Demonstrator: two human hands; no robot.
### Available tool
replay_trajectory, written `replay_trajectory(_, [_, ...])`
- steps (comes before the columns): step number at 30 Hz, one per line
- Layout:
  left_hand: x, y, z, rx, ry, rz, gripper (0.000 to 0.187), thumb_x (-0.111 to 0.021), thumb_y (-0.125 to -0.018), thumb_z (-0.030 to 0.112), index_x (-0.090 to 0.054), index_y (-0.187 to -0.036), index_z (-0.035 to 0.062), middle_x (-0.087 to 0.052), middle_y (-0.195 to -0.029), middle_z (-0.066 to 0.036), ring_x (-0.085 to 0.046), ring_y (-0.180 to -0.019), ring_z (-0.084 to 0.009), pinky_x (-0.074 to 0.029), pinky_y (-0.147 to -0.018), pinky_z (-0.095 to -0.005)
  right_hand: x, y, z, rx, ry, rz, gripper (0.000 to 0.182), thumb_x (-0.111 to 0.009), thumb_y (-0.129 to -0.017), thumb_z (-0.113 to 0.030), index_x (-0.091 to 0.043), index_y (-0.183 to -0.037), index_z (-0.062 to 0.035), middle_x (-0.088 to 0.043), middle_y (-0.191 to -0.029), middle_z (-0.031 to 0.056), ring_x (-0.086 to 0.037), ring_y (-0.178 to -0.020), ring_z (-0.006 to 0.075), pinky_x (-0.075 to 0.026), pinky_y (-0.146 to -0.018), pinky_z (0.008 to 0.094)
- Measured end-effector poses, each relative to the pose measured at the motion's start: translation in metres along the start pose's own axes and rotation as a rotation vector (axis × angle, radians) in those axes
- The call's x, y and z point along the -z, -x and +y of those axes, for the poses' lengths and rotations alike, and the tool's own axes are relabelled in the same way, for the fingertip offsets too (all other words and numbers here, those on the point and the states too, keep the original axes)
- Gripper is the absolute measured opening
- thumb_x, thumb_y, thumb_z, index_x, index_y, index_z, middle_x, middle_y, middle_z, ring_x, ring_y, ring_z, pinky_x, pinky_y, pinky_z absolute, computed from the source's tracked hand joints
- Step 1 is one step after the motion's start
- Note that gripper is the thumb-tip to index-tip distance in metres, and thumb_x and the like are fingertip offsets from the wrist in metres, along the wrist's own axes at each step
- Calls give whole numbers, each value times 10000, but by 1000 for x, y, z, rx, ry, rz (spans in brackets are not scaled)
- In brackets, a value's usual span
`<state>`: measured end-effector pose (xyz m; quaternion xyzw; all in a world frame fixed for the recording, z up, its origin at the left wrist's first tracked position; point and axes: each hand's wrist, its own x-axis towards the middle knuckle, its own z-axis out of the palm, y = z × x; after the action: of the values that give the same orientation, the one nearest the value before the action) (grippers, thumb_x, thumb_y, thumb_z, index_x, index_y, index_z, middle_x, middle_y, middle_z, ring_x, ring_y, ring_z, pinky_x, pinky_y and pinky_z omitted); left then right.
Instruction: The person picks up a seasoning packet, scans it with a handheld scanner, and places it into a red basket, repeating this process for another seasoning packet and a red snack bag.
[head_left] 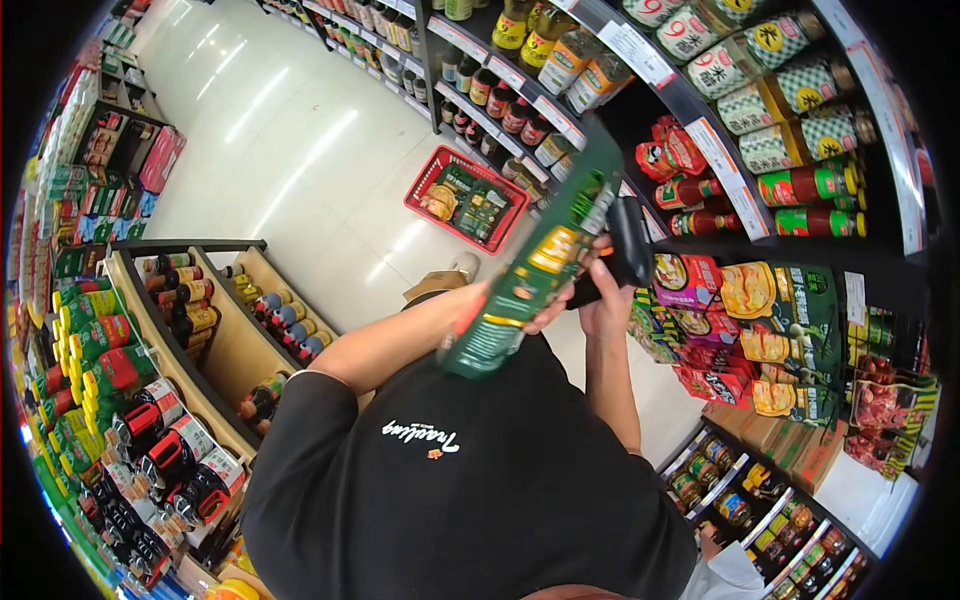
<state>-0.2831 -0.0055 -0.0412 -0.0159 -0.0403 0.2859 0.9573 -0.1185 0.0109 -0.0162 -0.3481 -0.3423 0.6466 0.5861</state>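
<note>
A large green pouch [540,262] with yellow label patches is held slanted in front of my chest, slightly blurred. My left hand [544,316] is closed on it, mostly hidden behind the pouch, with fingers showing near its edge. Closed around a black handheld scanner [630,242] is my right hand [602,300], close beside the pouch's right edge. Below on the floor, a red shopping basket [412,200] holds several green packages and one yellowish package.
Curved shelves with bottles [720,80] and jars rise ahead and to the right. Green pouches [790,340] hang at the right. At left stands a wooden display unit [215,335] with bottles. A pale tiled aisle [250,130] runs off upper left. A light sleeve [728,572] shows lower right.
</note>
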Motion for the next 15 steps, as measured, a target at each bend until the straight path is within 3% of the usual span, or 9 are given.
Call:
replay_trajectory(1, [36, -5, -3, 108, 22, 23, 415, -598, -895, 369, -518, -1080, 6, -571, -814, -93, -584, -641, -224, -456, -516, -298, 0, 1, 1, 7, -69, 33, 401, -650, -807, -6, -509, -1182, -33, -551, -1059, 51, -579, -941, 169, -503, -786, 301])
replay_trajectory(3, [18, -10, -11, 44, -187, 391, 411, -586, -907, 391, -563, -1095, 26, -629, -931, -104, -619, -703, -179, -476, -515, -266, 3, 4, 0, 8, -58, 135, 354, -662, -814, -14, -497, -1124, -58, -524, -1035, 31, -563, -959, 154, -490, -820, 301])
replay_trajectory(5, [15, -15, -12, 103, -391, 201, 250, -590, -904, 219, -569, -1046, 15, -640, -816, -115, -639, -648, -186, -512, -510, -269, 14, 13, -3, -48, -60, 240, 347, -661, -814, -11, -498, -1116, -62, -521, -1045, 34, -565, -940, 152, -487, -823, 298])
replay_trajectory(6, [9, -11, -11, 60, -597, 232, 311, -613, -899, 243, -559, -1101, 14, -654, -924, -128, -656, -752, -180, -538, -614, -276, 15, 18, -8, -51, -75, 252, 345, -661, -813, -7, -502, -1113, -66, -521, -1045, 36, -562, -931, 149, -482, -830, 293])
replay_trajectory(8, [4, -11, -18, -111, -668, 386, 349, -603, -909, 270, -548, -1138, 12, -649, -986, -120, -647, -838, -166, -535, -707, -282, 18, 29, -13, 19, -18, 295, 343, -660, -813, -8, -504, -1113, -68, -520, -1045, 34, -559, -931, 149, -478, -835, 294])
replay_trajectory(10, [-2, -5, -11, -168, -843, 385, 384, -559, -945, 285, -522, -1192, -7, -631, -1073, -98, -604, -994, -131, -504, -854, -289, 23, 40, -16, 62, 64, 367, 333, -652, -815, 3, -514, -1109, -69, -518, -1047, 27, -555, -924, 139, -476, -838, 295])
replay_trajectory(11, [-7, -1, -8, -141, -712, 354, 500, -489, -975, 388, -478, -1285, -4, -610, -1168, -125, -604, -1047, -166, -502, -895, -314, 29, 46, -17, 55, 74, 405, 332, -650, -814, 10, -517, -1108, -70, -517, -1049, 24, -552, -924, 135, -473, -841, 293])
replay_trajectory(13, [-32, 16, -2, 36, -89, 454, 644, -387, -980, 512, -410, -1367, -2, -555, -1283, -150, -589, -1114, -211, -496, -938, -345, 41, 60, -17, 43, 90, 476, 332, -646, -813, 24, -522, -1106, -71, -517, -1053, 18, -547, -925, 127, -468, -848, 290])
replay_trajectory(15, [-16, 36, -5, -7, -157, 351, 651, -391, -980, 505, -395, -1378, -9, -526, -1323, -148, -540, -1182, -218, -447, -998, -352, 44, 69, -21, 81, 162, 503, 344, -657, -801, 46, -531, -1102, -63, -524, -1055, 13, -539, -936, 121, -455, -863, 281])
